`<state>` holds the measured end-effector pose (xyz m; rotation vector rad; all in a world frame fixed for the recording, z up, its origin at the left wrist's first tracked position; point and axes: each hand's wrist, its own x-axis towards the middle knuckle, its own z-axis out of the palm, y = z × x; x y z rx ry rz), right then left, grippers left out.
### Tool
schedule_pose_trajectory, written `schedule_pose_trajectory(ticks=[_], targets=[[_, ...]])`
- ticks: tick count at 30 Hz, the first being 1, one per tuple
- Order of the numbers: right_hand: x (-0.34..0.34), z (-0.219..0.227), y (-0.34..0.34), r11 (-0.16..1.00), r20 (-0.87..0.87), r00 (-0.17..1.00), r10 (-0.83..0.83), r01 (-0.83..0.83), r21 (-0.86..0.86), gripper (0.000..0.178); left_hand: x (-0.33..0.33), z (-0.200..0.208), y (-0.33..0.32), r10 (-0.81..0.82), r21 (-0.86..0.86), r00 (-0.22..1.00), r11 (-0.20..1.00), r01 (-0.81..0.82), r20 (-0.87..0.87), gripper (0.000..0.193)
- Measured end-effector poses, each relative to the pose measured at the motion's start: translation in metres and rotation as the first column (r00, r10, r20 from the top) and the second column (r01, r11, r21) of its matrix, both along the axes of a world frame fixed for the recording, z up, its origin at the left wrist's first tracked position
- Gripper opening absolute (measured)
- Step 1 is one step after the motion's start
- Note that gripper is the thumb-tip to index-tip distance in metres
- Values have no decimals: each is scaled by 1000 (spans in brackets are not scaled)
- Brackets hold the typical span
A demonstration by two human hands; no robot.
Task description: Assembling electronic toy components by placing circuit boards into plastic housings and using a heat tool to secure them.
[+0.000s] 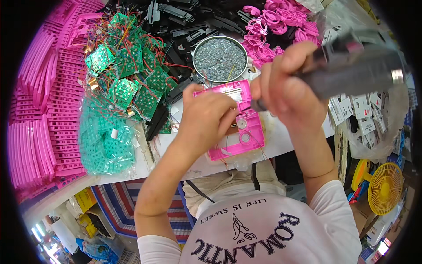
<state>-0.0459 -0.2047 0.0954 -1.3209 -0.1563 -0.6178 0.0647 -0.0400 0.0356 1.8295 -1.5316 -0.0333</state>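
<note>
A pink plastic housing point(256, 125) lies open on the white worktop in front of me, with round and rectangular openings and thin wires inside it. My right hand point(288, 86) is closed round a dark power screwdriver point(351, 75). The tool is smeared by motion, and its tip points left over the housing's middle. Against the upper left part of the housing, my left hand point(204, 115) has its fingers curled together near that tip. What those fingers pinch, if anything, is hidden. Just beyond the housing stands a round metal bowl point(194, 61) full of small screws point(220, 57).
Green circuit boards point(129, 61) with tangled wires are heaped at left, above a clear bag of teal parts point(107, 145). Stacked pink panels point(33, 145) line the far left. Black parts point(184, 17) and pink rings point(263, 39) lie behind. A yellow fan point(385, 188) stands at right.
</note>
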Motion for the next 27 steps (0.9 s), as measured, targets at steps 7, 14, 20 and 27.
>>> schedule_pose_trajectory(ticks=[7, 14, 20, 27], targets=[[1, -3, 17, 999, 13, 1000, 16, -15, -44, 28, -16, -9, 20, 77, 13, 966, 997, -76, -246, 8], [7, -10, 25, 980, 149, 989, 16, -46, 195, 26, -11, -11, 17, 64, 19, 964, 998, -61, -257, 10], [8, -14, 11, 988, 158, 987, -15, -10, 152, 25, 2, 6, -4, -23, -19, 1000, 1000, 23, 3, 18], [22, -16, -1, 979, 167, 983, -72, 38, 201, 19, 93, -34, -80, 321, 43, 871, 931, -361, 373, 21]])
